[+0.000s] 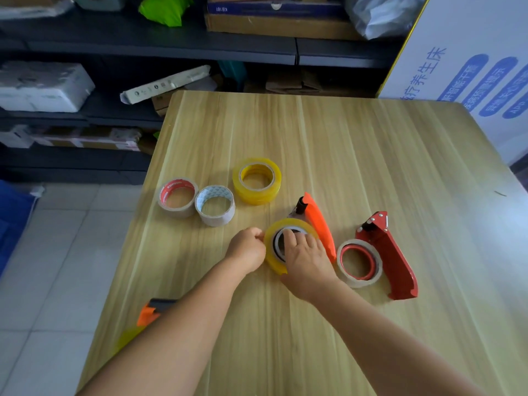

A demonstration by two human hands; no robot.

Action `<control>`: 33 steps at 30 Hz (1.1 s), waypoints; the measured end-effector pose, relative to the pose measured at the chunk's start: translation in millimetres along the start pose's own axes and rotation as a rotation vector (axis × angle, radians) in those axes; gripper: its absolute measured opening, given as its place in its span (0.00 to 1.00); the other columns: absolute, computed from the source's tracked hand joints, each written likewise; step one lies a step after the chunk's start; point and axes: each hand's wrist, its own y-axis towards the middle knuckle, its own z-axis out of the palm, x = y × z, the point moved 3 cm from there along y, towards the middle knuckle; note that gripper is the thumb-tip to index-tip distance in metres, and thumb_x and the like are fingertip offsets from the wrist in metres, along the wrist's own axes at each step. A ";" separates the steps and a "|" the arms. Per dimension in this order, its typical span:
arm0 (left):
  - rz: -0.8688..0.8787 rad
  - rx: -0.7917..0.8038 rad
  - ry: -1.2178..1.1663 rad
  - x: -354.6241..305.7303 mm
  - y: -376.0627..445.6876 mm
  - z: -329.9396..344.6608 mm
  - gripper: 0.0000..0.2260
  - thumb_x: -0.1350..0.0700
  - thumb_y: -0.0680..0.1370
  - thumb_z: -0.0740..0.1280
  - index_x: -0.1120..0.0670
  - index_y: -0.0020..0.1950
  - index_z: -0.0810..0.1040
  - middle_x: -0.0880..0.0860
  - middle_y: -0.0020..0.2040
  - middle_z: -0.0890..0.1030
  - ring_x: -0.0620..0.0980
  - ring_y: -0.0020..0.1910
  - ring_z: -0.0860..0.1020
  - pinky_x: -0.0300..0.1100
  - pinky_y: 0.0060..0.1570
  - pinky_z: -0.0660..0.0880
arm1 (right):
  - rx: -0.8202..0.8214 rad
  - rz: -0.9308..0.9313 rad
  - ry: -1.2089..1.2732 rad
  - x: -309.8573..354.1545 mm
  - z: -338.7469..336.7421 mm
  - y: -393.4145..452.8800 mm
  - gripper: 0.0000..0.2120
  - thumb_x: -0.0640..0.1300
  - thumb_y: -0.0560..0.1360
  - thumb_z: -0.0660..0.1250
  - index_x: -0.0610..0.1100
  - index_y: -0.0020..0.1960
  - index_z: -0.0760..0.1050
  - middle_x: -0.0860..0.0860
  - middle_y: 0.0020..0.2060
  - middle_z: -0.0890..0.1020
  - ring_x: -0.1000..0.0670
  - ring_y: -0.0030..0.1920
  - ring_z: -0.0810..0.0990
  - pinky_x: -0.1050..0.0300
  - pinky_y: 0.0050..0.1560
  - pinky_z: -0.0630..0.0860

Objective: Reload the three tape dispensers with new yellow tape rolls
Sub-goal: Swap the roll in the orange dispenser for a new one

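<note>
An orange tape dispenser (318,224) lies on the wooden table (343,144) with a yellow tape roll (271,252) on its hub. My right hand (304,260) rests on top of that roll, fingers spread over the core. My left hand (247,247) is curled at the roll's left edge, pinching it. A red dispenser (391,252) lies to the right with a nearly used-up roll (359,262) on it. A spare stack of yellow rolls (256,181) sits behind. A third orange dispenser (151,311) with yellow tape peeks out under my left forearm.
Two used rolls lie at the left: one with a red-printed core (177,197), one with a white core (215,205). Dark shelving (143,44) with boxes stands behind the table. A white printed panel (471,67) leans at the right. Tiled floor (57,252) lies left.
</note>
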 end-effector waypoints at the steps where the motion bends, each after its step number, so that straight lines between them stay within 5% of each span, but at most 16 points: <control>1: -0.012 0.007 -0.026 1.5 -2.0 -0.2 0.17 0.62 0.78 0.56 0.51 0.63 0.76 0.51 0.59 0.80 0.52 0.54 0.77 0.41 0.46 0.74 | 0.007 0.006 0.005 1.2 2.8 -0.3 0.36 0.44 0.74 0.66 0.40 0.75 0.51 0.45 0.62 0.73 0.43 0.65 0.69 0.52 0.70 0.59; 4: -0.003 0.074 -0.080 5.5 -8.4 2.7 0.22 0.65 0.75 0.60 0.51 0.67 0.73 0.50 0.61 0.79 0.51 0.58 0.77 0.43 0.56 0.75 | 0.042 -0.003 0.049 0.9 5.1 -1.8 0.36 0.37 0.74 0.62 0.39 0.76 0.47 0.44 0.54 0.79 0.43 0.61 0.73 0.55 0.72 0.56; 9: 0.124 0.119 -0.157 3.1 -20.9 9.0 0.38 0.64 0.68 0.74 0.49 0.74 0.64 0.46 0.67 0.72 0.47 0.64 0.74 0.47 0.62 0.75 | 0.076 0.078 0.357 -16.3 -14.7 -6.1 0.33 0.40 0.75 0.64 0.45 0.75 0.53 0.42 0.61 0.73 0.43 0.60 0.74 0.55 0.55 0.71; 12: 0.244 -0.038 -0.117 -11.9 -27.1 3.0 0.27 0.59 0.67 0.77 0.48 0.63 0.71 0.45 0.59 0.76 0.45 0.59 0.74 0.38 0.55 0.70 | 0.066 0.062 0.461 -27.6 -27.8 -8.5 0.33 0.39 0.74 0.65 0.46 0.75 0.55 0.44 0.67 0.72 0.44 0.64 0.74 0.55 0.59 0.72; 15: 0.337 -0.113 -0.060 -23.8 -34.8 -1.8 0.19 0.55 0.67 0.78 0.49 0.51 0.72 0.47 0.55 0.77 0.44 0.55 0.75 0.36 0.51 0.67 | 0.046 0.049 0.550 -36.3 -41.4 -15.7 0.31 0.38 0.74 0.65 0.46 0.75 0.58 0.47 0.68 0.71 0.47 0.67 0.72 0.65 0.55 0.66; 18: 0.387 -0.146 -0.033 -32.0 -41.4 -6.7 0.13 0.54 0.68 0.77 0.49 0.46 0.75 0.47 0.52 0.78 0.44 0.52 0.75 0.35 0.49 0.67 | 0.045 0.082 0.689 -44.7 -47.3 -20.4 0.31 0.37 0.73 0.66 0.48 0.74 0.61 0.48 0.66 0.73 0.49 0.65 0.73 0.63 0.53 0.68; 23: 0.460 -0.141 0.049 -40.6 -45.6 -14.6 0.04 0.54 0.73 0.72 0.51 0.42 0.78 0.47 0.46 0.78 0.46 0.46 0.77 0.36 0.45 0.69 | 0.062 0.093 0.831 -52.9 -51.2 -29.4 0.31 0.34 0.72 0.67 0.50 0.72 0.64 0.50 0.63 0.75 0.53 0.57 0.74 0.62 0.51 0.69; 28: 0.516 -0.147 0.189 -48.5 -49.1 -19.2 0.07 0.55 0.79 0.64 0.51 0.41 0.71 0.45 0.36 0.74 0.47 0.38 0.73 0.39 0.37 0.65 | 0.131 0.090 0.824 -57.4 -53.0 -33.6 0.31 0.33 0.71 0.66 0.52 0.70 0.66 0.50 0.62 0.76 0.50 0.57 0.74 0.58 0.54 0.71; 33: 0.501 -0.083 0.311 -56.4 -50.4 -10.1 0.06 0.57 0.79 0.61 0.54 0.42 0.70 0.51 0.41 0.77 0.52 0.41 0.74 0.44 0.40 0.70 | 0.159 0.166 0.648 -48.2 -55.5 -29.0 0.31 0.44 0.70 0.71 0.49 0.70 0.63 0.48 0.60 0.76 0.46 0.56 0.77 0.53 0.54 0.76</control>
